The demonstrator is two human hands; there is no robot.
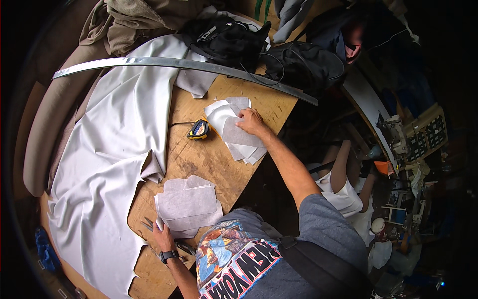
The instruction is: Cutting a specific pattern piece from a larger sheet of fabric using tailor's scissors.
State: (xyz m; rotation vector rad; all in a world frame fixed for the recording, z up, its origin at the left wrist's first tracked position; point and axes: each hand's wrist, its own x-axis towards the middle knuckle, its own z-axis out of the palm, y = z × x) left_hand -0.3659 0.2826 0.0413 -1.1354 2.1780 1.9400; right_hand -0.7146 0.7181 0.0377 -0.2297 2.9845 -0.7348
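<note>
My right hand (250, 122) is on a loose pile of cut fabric pieces (244, 135) near the table's right edge, its fingers closed on a grey piece at the top. My left hand (163, 237), with a black watch on the wrist, holds the near left edge of a second stack of cut fabric pieces (188, 202), grey and roundish-cornered. Metal blade tips of scissors (147, 224) stick out beside the left fingers; the hand partly hides them. Black handles (186, 247) show by the wrist. A yellow and black tape measure (198, 129) lies between the stacks.
A large white sheet of material (112, 144) drapes over the left of the wooden table (199, 164). Across the far side runs a long metal strip (184, 63), with black bags (226, 40) behind it. A brown padded roll (45, 134) borders the left. Clutter stands at right.
</note>
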